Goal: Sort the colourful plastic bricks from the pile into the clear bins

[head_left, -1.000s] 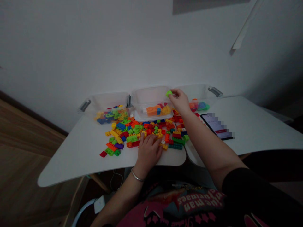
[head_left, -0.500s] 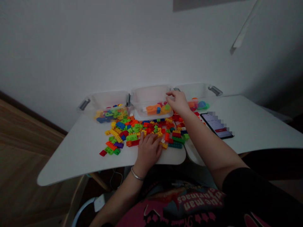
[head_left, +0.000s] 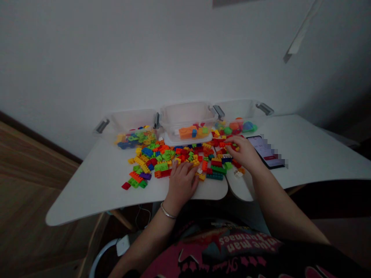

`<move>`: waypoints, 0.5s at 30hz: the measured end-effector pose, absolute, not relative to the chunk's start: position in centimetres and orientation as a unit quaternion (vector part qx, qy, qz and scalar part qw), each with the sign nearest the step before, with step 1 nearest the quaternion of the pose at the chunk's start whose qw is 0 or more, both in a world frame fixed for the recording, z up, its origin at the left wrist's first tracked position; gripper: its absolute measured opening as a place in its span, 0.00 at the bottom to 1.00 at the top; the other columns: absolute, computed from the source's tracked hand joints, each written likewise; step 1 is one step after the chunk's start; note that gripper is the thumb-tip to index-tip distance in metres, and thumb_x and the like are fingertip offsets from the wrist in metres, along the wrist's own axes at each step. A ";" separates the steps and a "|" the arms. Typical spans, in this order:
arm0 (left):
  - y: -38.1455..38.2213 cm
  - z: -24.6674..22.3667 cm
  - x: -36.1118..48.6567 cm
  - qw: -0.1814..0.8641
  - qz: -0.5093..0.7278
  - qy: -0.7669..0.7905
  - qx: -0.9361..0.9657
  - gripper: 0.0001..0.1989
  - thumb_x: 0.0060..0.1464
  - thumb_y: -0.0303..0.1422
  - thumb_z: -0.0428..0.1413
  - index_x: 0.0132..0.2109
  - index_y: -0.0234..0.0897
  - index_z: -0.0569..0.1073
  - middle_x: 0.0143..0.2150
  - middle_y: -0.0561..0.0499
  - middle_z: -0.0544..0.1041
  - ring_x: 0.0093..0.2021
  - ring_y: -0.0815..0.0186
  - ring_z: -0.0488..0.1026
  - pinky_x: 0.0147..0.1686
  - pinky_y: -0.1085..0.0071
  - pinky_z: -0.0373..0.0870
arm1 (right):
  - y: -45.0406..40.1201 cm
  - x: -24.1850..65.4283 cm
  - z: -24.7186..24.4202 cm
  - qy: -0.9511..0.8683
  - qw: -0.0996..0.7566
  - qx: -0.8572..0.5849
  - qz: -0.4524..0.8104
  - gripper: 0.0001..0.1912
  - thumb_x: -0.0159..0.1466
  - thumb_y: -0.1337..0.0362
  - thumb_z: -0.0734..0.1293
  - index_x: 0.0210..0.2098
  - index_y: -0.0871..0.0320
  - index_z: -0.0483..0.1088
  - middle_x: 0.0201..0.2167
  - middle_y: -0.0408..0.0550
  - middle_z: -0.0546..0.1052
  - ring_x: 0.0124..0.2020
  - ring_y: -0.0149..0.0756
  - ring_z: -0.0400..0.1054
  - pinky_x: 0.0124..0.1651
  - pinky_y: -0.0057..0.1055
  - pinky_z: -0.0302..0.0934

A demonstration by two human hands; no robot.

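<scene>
Colourful toy bricks [head_left: 166,155] lie in a wide spread across the middle of the white table. My left hand [head_left: 183,179] rests at the front edge of the spread, its fingers apart over the bricks, with nothing seen in it. Over the right part of the spread is my right hand [head_left: 242,151], fingers reaching left among red and yellow bricks; whether its fingertips hold a brick is too small to tell. Behind the bricks stand three clear bins: the left bin [head_left: 130,117], the middle bin [head_left: 185,114] and the right bin [head_left: 239,108], each with coloured pieces inside.
A phone [head_left: 265,151] lies on the white table [head_left: 95,193] just right of my right hand. The wall rises behind the bins. A gap between two table tops runs down to the front edge, between my hands.
My right hand has moved from above the middle bin down and right to the bricks near the phone. My left hand has stayed in place.
</scene>
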State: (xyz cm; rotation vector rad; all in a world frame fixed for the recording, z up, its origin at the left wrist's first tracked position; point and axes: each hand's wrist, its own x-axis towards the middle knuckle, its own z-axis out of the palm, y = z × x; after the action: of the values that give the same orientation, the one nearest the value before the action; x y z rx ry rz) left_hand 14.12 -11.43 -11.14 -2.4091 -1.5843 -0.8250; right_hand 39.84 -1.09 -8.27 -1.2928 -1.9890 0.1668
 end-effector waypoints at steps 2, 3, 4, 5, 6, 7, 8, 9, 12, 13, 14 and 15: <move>-11.4 -11.2 14.1 0.072 -0.277 -0.527 -0.800 0.14 0.60 0.33 0.53 0.51 0.41 0.77 0.50 0.46 0.78 0.54 0.55 0.71 0.64 0.46 0.57 | -1.7 40.8 -9.3 -0.775 0.335 -0.535 0.038 0.12 0.61 0.60 0.63 0.40 0.56 0.75 0.43 0.53 0.79 0.47 0.47 0.70 0.54 0.46 0.61; -11.4 -11.3 14.1 0.075 -0.280 -0.527 -0.799 0.14 0.59 0.32 0.54 0.51 0.41 0.77 0.50 0.46 0.78 0.55 0.54 0.70 0.64 0.46 0.57 | -1.9 41.1 -9.8 -0.769 0.320 -0.553 0.021 0.13 0.61 0.60 0.63 0.41 0.56 0.75 0.44 0.54 0.78 0.48 0.49 0.70 0.55 0.46 0.61; -11.4 -11.3 14.1 0.077 -0.283 -0.526 -0.799 0.14 0.59 0.32 0.54 0.51 0.42 0.77 0.50 0.47 0.78 0.57 0.53 0.69 0.64 0.46 0.57 | -2.1 41.4 -10.2 -0.760 0.310 -0.571 0.005 0.14 0.61 0.60 0.63 0.42 0.56 0.75 0.45 0.54 0.78 0.49 0.50 0.69 0.55 0.47 0.60; -11.4 -11.4 14.1 0.080 -0.286 -0.525 -0.798 0.14 0.59 0.32 0.54 0.51 0.42 0.77 0.50 0.47 0.78 0.59 0.52 0.68 0.65 0.46 0.57 | -2.3 41.5 -10.7 -0.748 0.305 -0.589 -0.009 0.15 0.60 0.60 0.63 0.44 0.56 0.74 0.46 0.55 0.78 0.50 0.51 0.69 0.56 0.48 0.59; -11.4 -11.4 14.1 0.081 -0.287 -0.524 -0.797 0.14 0.59 0.32 0.54 0.51 0.42 0.77 0.50 0.47 0.78 0.61 0.52 0.66 0.65 0.46 0.57 | -2.5 41.5 -11.1 -0.736 0.303 -0.605 -0.018 0.16 0.60 0.60 0.63 0.46 0.57 0.74 0.47 0.56 0.77 0.51 0.51 0.68 0.56 0.48 0.59; -11.4 -11.4 14.1 0.082 -0.289 -0.525 -0.796 0.15 0.59 0.32 0.54 0.51 0.42 0.77 0.50 0.47 0.78 0.62 0.51 0.65 0.66 0.46 0.56 | -2.6 41.4 -11.6 -0.726 0.302 -0.617 -0.022 0.18 0.61 0.59 0.63 0.47 0.57 0.73 0.49 0.57 0.76 0.52 0.52 0.67 0.57 0.48 0.58; -11.4 -11.5 14.0 0.083 -0.289 -0.526 -0.795 0.15 0.59 0.32 0.54 0.52 0.42 0.77 0.50 0.47 0.78 0.63 0.50 0.64 0.66 0.46 0.55 | -2.6 41.3 -12.0 -0.721 0.301 -0.624 -0.023 0.19 0.61 0.59 0.62 0.49 0.58 0.73 0.50 0.58 0.76 0.53 0.52 0.66 0.57 0.48 0.58; -11.4 -11.5 14.0 0.083 -0.289 -0.528 -0.795 0.15 0.58 0.32 0.55 0.52 0.42 0.76 0.51 0.47 0.77 0.63 0.50 0.63 0.66 0.45 0.55 | -2.7 41.1 -12.4 -0.718 0.298 -0.628 -0.022 0.20 0.61 0.59 0.62 0.50 0.59 0.72 0.52 0.59 0.75 0.54 0.52 0.66 0.58 0.49 0.58; -11.5 -11.5 14.0 0.085 -0.286 -0.533 -0.792 0.16 0.58 0.32 0.55 0.53 0.42 0.76 0.52 0.46 0.77 0.65 0.47 0.60 0.66 0.43 0.54 | -2.5 40.4 -13.2 -0.723 0.291 -0.627 -0.021 0.23 0.60 0.58 0.63 0.53 0.61 0.70 0.54 0.61 0.73 0.57 0.53 0.64 0.60 0.49 0.56; -11.5 -11.5 14.0 0.087 -0.286 -0.536 -0.790 0.16 0.58 0.33 0.55 0.54 0.42 0.76 0.53 0.47 0.76 0.66 0.47 0.59 0.66 0.43 0.53 | -2.4 40.3 -13.3 -0.725 0.289 -0.625 -0.020 0.24 0.60 0.58 0.63 0.53 0.62 0.70 0.54 0.61 0.73 0.57 0.54 0.64 0.60 0.49 0.56; -11.6 -11.5 14.1 0.090 -0.285 -0.540 -0.787 0.16 0.58 0.33 0.55 0.54 0.43 0.76 0.53 0.47 0.76 0.66 0.46 0.58 0.66 0.41 0.52 | -2.4 40.1 -13.5 -0.727 0.289 -0.623 -0.019 0.24 0.60 0.58 0.63 0.53 0.62 0.70 0.54 0.61 0.73 0.57 0.54 0.64 0.60 0.50 0.56; -11.6 -11.5 14.1 0.093 -0.285 -0.545 -0.783 0.16 0.58 0.33 0.55 0.53 0.44 0.76 0.54 0.47 0.76 0.66 0.46 0.58 0.66 0.40 0.50 | -2.3 40.0 -13.6 -0.729 0.289 -0.620 -0.015 0.23 0.61 0.58 0.63 0.52 0.63 0.71 0.54 0.61 0.73 0.56 0.54 0.64 0.61 0.50 0.56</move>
State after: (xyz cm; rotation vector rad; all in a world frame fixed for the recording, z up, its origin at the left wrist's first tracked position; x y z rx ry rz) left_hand 14.09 -11.61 -11.50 -2.3232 -1.6172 -0.8465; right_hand 40.00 -2.31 -13.56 -1.6555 -1.9460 -0.0414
